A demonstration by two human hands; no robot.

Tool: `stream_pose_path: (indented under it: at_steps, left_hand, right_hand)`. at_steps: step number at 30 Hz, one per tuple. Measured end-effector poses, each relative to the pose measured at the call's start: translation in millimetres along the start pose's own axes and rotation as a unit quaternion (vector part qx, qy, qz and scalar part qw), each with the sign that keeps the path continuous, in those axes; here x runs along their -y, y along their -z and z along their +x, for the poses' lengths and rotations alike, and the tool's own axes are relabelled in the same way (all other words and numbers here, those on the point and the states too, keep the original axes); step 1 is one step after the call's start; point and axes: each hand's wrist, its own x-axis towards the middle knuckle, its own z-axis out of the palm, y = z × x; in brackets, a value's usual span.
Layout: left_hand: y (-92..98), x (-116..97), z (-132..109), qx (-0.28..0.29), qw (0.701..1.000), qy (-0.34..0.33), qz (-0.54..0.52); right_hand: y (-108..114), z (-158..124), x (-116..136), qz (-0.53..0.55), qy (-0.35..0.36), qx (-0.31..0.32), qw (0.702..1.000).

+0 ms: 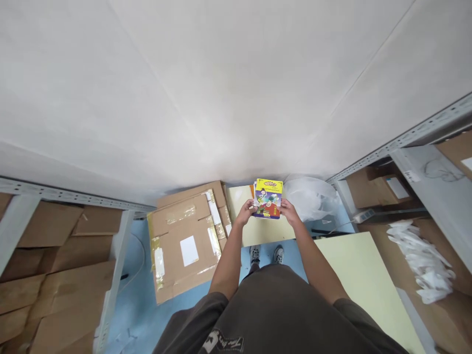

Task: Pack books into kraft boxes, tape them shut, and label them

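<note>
A colourful book (268,198) with a yellow top and a purple and red lower part is held up between both hands, its cover facing me. My left hand (246,212) grips its left edge, fingers closed on it. On the right edge my right hand (288,211) holds it the same way. Below the book lies a pale yellow tabletop (267,233). Edges of another item, white and orange, peek out at the book's upper left; what it is cannot be made out.
Flattened cardboard boxes (169,246) stand left of the table. A clear plastic bag (311,196) lies to its right. Another pale board (361,275) is at the lower right. Metal shelves with cardboard flank both sides; the right one holds white plastic bags (422,260). A wall rises ahead.
</note>
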Motion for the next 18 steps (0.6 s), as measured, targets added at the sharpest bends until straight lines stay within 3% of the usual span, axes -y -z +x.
stream_pose_path:
  at_steps: [5,10,14,18]
  left_hand:
    - [-40.3,-31.2,7.4,0.096,0.995,0.008,0.010]
    - [-97.4,-54.8,16.9,0.219,0.973,0.021,0.062]
    - [-165.3,-53.2,14.8,0.303,0.949,0.017,0.091]
    - [-253.6,-27.4,-7.4,0.378,0.918,0.028,0.114]
  right_hand:
    - [36.8,-46.2,53.0,0.046,0.025,-0.016,0.998]
    - [83.6,-101.6,87.4,0.090,0.083,-0.043,0.991]
    - [136.2,-164.1,98.1,0.127,0.122,-0.050,0.983]
    - [200.1,-251.5,91.1,0.156,0.155,-0.072,0.973]
